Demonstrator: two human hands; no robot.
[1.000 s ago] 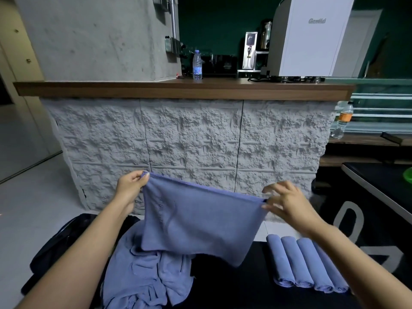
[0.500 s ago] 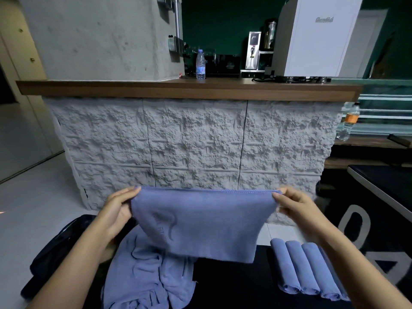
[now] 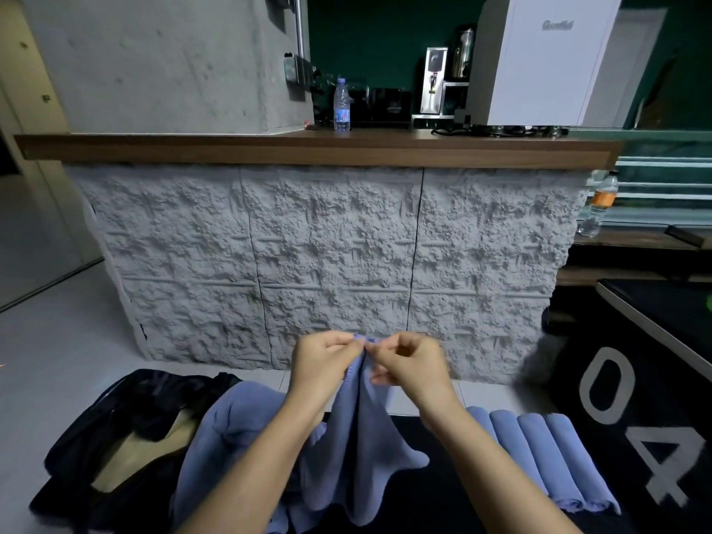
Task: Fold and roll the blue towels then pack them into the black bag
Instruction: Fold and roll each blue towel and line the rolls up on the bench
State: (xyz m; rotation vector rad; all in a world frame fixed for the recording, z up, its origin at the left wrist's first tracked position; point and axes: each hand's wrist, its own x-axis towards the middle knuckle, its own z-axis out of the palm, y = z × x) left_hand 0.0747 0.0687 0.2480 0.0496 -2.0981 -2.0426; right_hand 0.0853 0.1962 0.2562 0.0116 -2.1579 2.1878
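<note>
A blue towel (image 3: 360, 445) hangs folded in half in front of me, its two top corners brought together. My left hand (image 3: 323, 364) and my right hand (image 3: 408, 366) each pinch a corner, fingertips almost touching. Below it a heap of loose blue towels (image 3: 231, 437) lies on the black table (image 3: 435, 506). Several rolled blue towels (image 3: 539, 456) lie side by side at the right. The black bag (image 3: 127, 425) sits open at the left, its tan inside showing.
A rough white stone counter (image 3: 327, 256) with a wooden top stands close ahead, with a water bottle (image 3: 341, 105) and machines on it. A second black table (image 3: 670, 314) is at the right; a black mat with white digits (image 3: 616, 410) lies below it.
My hands held the towel stretched wide between them; they have come together at the middle, so the towel now hangs doubled over.
</note>
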